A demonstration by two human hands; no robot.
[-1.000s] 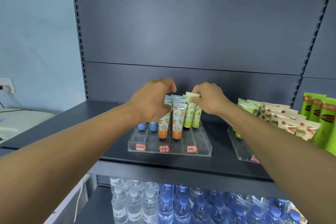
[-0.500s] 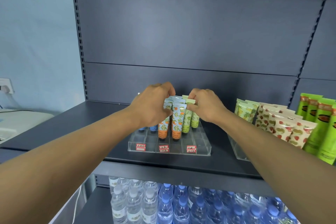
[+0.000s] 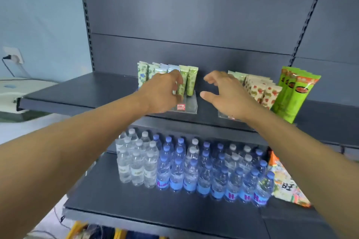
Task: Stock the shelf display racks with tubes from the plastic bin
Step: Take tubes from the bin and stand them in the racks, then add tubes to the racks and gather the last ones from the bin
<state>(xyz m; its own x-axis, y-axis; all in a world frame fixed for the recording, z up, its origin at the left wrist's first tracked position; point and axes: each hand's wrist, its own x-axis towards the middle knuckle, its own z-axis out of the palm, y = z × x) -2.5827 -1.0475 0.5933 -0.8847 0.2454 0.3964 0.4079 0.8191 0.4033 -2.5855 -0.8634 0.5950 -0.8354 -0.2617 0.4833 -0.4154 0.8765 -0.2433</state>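
A clear acrylic rack (image 3: 189, 109) stands on the dark upper shelf (image 3: 77, 95) and holds upright tubes: blue-patterned ones (image 3: 142, 75) at the left, green ones (image 3: 191, 81) at the right. My left hand (image 3: 163, 93) is in front of the rack's middle, covering the tubes there. Its fingers are loosely curled, with the tips against a green tube. My right hand (image 3: 227, 93) hovers just right of the rack with its fingers spread, and it holds nothing. The plastic bin is out of view.
A second clear rack (image 3: 223, 115) at the right holds strawberry-print tubes (image 3: 270, 95). Tall green tubes (image 3: 291, 93) stand beside it. On the lower shelf are several water bottles (image 3: 194, 170) and a snack bag (image 3: 285, 184). A white appliance (image 3: 17, 87) sits at the left.
My right hand let go of the green tube tops and pulled away to the right. My left hand dropped lower in front of the rack. The view tilted down, and the lower shelf now shows.
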